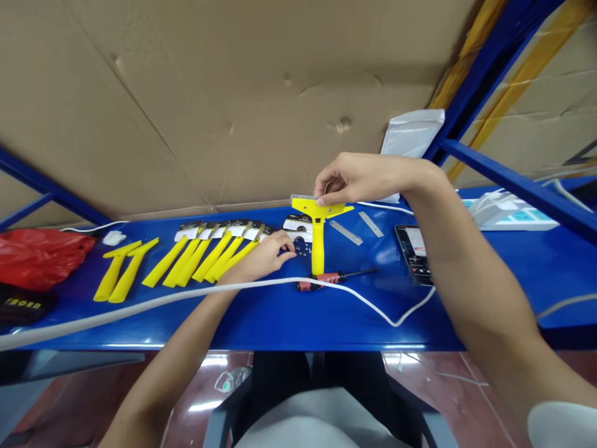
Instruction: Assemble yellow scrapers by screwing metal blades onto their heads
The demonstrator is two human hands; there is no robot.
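Observation:
A yellow scraper [318, 239] stands with its wide head up and handle down, a clear strip along its top edge. My right hand [338, 179] is closed on the head, thumb in front and fingers behind. My left hand [268, 254] lies low on the table with thumb and forefinger tips close together; anything between them is too small to make out. Beside those fingertips are several tiny metal parts [304, 249]. A red-and-black screwdriver [321, 281] lies by the base of the scraper handle. Two flat metal strips [346, 233] rest to the right.
Several carded yellow scrapers [186, 261] lie in a row at left, with two uncarded ones [116, 270] beyond. A white cable [186, 292] crosses the blue table [280, 323]. A phone [415, 255], power strip [513, 214] and red bag [44, 255] are around.

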